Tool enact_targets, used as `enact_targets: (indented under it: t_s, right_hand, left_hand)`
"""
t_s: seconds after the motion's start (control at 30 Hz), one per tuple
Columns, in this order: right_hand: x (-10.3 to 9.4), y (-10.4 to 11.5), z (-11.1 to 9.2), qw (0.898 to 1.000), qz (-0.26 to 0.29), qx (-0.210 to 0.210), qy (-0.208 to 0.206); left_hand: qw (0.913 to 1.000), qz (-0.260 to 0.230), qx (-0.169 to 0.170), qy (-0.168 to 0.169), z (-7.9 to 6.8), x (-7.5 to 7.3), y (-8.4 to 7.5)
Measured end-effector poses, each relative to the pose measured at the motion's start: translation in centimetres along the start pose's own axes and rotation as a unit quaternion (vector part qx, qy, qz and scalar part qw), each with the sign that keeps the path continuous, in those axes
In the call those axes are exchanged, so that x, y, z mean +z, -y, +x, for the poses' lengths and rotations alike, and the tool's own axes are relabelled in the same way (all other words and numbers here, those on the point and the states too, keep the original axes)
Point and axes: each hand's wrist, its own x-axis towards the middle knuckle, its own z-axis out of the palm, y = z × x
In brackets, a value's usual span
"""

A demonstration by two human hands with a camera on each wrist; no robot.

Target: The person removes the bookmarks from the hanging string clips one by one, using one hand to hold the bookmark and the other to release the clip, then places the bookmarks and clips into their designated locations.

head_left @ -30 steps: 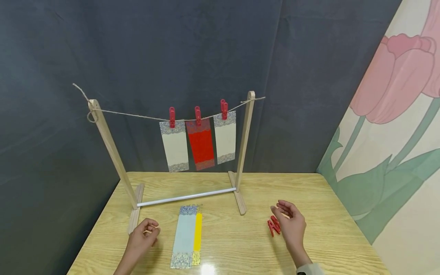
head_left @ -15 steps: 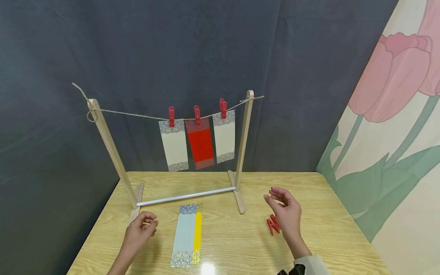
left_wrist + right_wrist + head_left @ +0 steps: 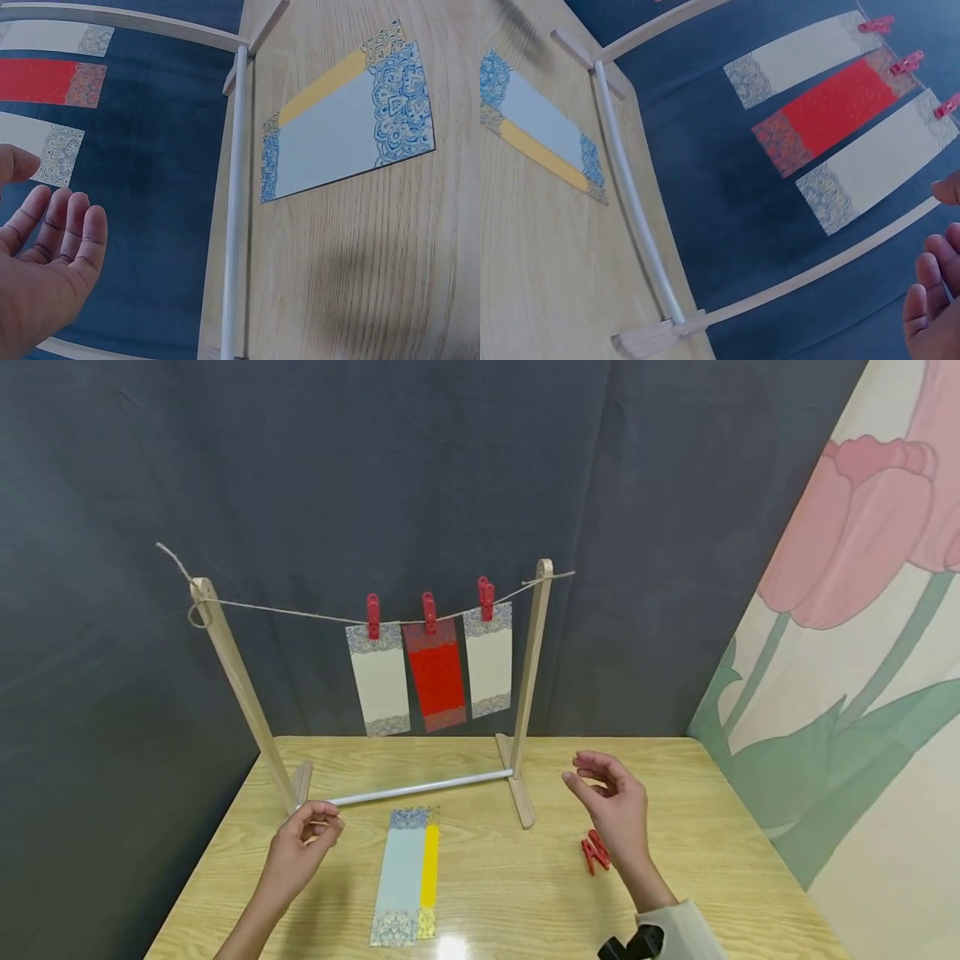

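My left hand (image 3: 300, 852) hovers over the table by the left foot of the wooden rack, fingers loosely curled around nothing. To the right, my right hand (image 3: 613, 797) is raised, thumb and fingers apart and holding nothing. Two red clothespins (image 3: 596, 852) lie on the table just below it. Three patterned-edge paper strips hang from the string (image 3: 285, 609), each under a red clothespin: a cream strip (image 3: 381, 681), a red strip (image 3: 437, 677) and another cream strip (image 3: 491, 662). On the table a pale blue strip (image 3: 400, 877) overlaps a yellow strip (image 3: 430, 868).
The rack's left post (image 3: 243, 689) and right post (image 3: 532, 668) hold the string, with a white rod (image 3: 420, 788) joining them low down. A dark curtain (image 3: 375, 460) hangs behind the table, and a tulip-printed panel (image 3: 862, 610) stands at the right.
Both hands have risen away from the table's front edge, the right one also drifting left, away from the loose clothespins. The strips and rack stay as they were.
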Motion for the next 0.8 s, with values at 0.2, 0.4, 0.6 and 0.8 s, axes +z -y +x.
enact_targets:
  t_s: [0.2,0.4,0.6,0.8]
  right_hand:
    - [0.6,0.9,0.5,1.000,0.008,-0.023,0.015]
    - [1.3,1.9,0.9,0.999,0.020,-0.034,0.025]
    - [1.9,2.5,1.3,0.997,0.037,-0.046,0.044]
    - [2.4,3.5,1.5,0.996,0.038,-0.055,0.067]
  left_hand:
    - [0.9999,0.008,0.011,0.000,0.1,-0.1,-0.2]
    - [0.9996,0.021,0.021,-0.001,0.4,-0.2,-0.7]
    - [0.9984,0.038,0.041,-0.009,0.8,-0.4,-0.9]
    - [0.9978,0.036,0.053,-0.018,1.2,-0.6,-0.9]
